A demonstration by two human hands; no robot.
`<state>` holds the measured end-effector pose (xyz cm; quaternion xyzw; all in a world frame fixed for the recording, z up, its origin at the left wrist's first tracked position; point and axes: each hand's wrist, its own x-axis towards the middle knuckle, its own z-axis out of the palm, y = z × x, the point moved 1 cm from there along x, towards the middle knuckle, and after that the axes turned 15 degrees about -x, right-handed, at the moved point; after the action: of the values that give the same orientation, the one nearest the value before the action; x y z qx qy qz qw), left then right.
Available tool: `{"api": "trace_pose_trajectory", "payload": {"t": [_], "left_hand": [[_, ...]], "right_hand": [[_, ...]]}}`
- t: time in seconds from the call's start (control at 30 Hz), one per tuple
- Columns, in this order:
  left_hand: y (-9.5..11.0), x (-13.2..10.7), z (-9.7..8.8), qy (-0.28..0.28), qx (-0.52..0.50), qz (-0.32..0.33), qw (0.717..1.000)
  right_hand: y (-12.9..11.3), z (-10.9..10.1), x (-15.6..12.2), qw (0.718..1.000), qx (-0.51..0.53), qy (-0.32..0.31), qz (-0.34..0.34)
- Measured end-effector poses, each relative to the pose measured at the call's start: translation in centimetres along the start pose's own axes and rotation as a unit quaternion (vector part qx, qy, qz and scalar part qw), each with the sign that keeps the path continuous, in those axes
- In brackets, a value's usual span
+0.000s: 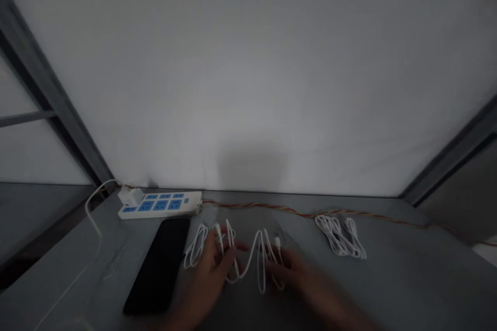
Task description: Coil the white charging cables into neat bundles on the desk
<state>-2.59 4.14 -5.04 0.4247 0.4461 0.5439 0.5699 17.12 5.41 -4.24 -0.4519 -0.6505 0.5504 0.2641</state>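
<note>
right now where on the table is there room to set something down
Tabletop looks bare right of the rightmost coiled cables, in front of the twisted wires. Crowded: around the phone, power strip, left hand and right hand holding white cable.

Above the grey desk (392,284), the left hand (216,264) and right hand (289,269) hold a looped white cable (250,257), near a black phone (159,266) and a power strip (161,206).

held cable (248,264): partly hidden | right forearm (330,297): blurred, cut off
</note>
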Motion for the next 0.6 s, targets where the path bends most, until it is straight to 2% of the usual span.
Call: {"api": "trace_pose_trajectory", "payload": {"t": [0.1,0.17,0.27,0.4,0.53,0.6], "left_hand": [[-0.3,-0.2,0.3,-0.045,0.052,-0.005,0.998],[-0.4,-0.4,0.6,-0.077,0.091,-0.011,0.993],[-0.3,-0.7,1.2,-0.092,0.152,-0.012,0.984],[0.2,-1.5,1.6,-0.121,0.218,0.001,0.968],[0.1,-2.0,1.6,-0.187,0.184,-0.015,0.965],[-0.2,-1.9,1.5,-0.232,0.154,0.003,0.961]], "right_hand": [[-0.7,0.2,-0.5,0.999,-0.017,-0.025,0.015],[-0.6,0.4,-0.6,0.998,-0.050,0.008,0.033],[0.3,1.0,-0.4,0.994,-0.090,0.045,0.032],[1.4,1.8,0.1,0.992,-0.121,0.042,0.015],[1.5,2.1,0.0,0.996,-0.092,0.011,-0.003],[1.9,2.2,-0.1,0.998,-0.069,-0.002,-0.009]]}}
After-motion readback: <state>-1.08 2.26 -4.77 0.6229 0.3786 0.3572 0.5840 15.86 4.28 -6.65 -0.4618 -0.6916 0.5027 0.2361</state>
